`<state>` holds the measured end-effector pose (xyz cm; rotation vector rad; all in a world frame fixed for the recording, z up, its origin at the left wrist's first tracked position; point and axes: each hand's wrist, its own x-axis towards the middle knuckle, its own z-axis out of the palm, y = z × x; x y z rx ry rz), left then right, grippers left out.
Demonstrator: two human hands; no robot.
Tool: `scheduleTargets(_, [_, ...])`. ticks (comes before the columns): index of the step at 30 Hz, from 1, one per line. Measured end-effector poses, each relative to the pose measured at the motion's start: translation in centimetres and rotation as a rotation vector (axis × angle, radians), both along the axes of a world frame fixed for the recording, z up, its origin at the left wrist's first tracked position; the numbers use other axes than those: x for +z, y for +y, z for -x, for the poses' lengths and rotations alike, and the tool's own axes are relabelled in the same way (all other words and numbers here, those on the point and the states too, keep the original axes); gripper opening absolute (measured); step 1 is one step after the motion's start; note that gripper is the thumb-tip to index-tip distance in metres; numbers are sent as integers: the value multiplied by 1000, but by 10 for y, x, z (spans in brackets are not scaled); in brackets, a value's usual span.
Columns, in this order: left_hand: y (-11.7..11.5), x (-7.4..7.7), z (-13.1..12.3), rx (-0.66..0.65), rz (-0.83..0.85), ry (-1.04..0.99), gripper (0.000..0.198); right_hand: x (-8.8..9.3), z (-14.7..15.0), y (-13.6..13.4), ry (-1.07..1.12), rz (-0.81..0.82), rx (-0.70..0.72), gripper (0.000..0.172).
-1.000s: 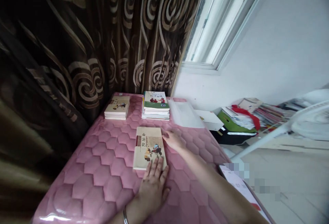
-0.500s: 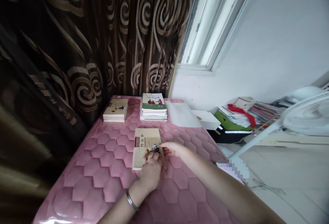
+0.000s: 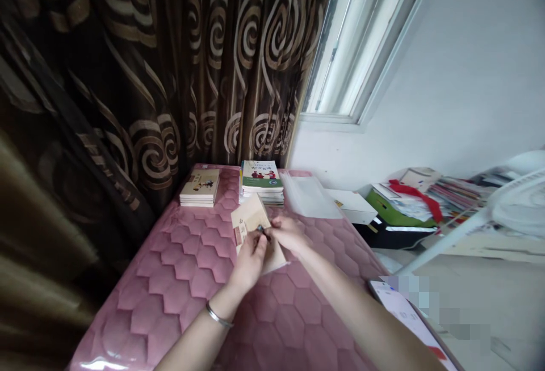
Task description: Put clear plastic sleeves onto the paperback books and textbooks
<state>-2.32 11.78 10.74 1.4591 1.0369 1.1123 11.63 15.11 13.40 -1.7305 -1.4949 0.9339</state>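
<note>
A cream paperback book (image 3: 249, 215) with Chinese lettering and a small coloured picture is tilted and turned at an angle over the pink quilted surface. My right hand (image 3: 290, 236) grips its right edge, fingers partly hidden. Over the lower part of the cover, my left hand (image 3: 251, 260) is closed on the book with the thumb on top, and a metal bangle circles that wrist. Behind it stand a stack of matching cream books (image 3: 199, 189) on the left and a taller stack of books (image 3: 260, 181) with a green-and-white cover.
The pink quilted cover (image 3: 187, 286) spans the tabletop. Clear plastic sheets (image 3: 313, 196) and a white box (image 3: 353, 203) lie at the back right. A phone (image 3: 404, 317) rests at the right edge, near a white fan (image 3: 511, 201). Dark patterned curtains (image 3: 238, 64) hang behind.
The book was lying flat and straight; now it is lifted, tilted and turned. My right hand has closed on its right edge, and the view has shifted slightly left.
</note>
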Motion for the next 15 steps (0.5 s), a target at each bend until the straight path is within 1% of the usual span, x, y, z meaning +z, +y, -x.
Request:
scheduleTargets(1, [7,9,1,25,82,-183,38,12,2,0,-71,-40,0,18])
scheduleTargets(2, [13,17,4,30,166,-369,41,23,4,0,-268,-131,12,23])
scheduleTargets(3, [20,23,7,29,251,-512,45,31,7,-1,-467,-199,25,27])
scheduleTargets(4, [26,27,12,-12,340,-615,49,34,10,-3,-646,-255,50,29])
scheduleTargets(5, [32,28,17,-76,419,-686,55,32,13,-6,-804,-310,89,30])
scheduleTargets(6, [37,26,22,-133,509,-713,60,25,15,-9,-919,-358,143,32])
scheduleTargets(7, [41,20,28,-153,585,-712,62,13,16,-12,-1001,-414,208,35])
scheduleTargets(8, [45,12,33,-130,645,-683,60,-3,15,-14,-1065,-485,263,38])
scheduleTargets(9, [47,2,38,-51,687,-606,53,-23,12,-16,-1123,-549,307,39])
scheduleTargets(10, [48,-9,42,53,721,-482,44,-44,8,-17,-1170,-609,348,39])
scheduleTargets(11, [49,-19,45,104,746,-413,36,-65,1,-18,-1209,-677,384,38])
scheduleTargets(13, [49,-36,48,158,758,-286,26,-101,-13,-21,-1252,-839,472,34])
scheduleTargets(14, [48,-42,48,163,746,-230,24,-114,-20,-23,-1262,-908,487,33])
scheduleTargets(15, [47,-45,49,165,723,-165,23,-123,-27,-24,-1260,-942,489,32])
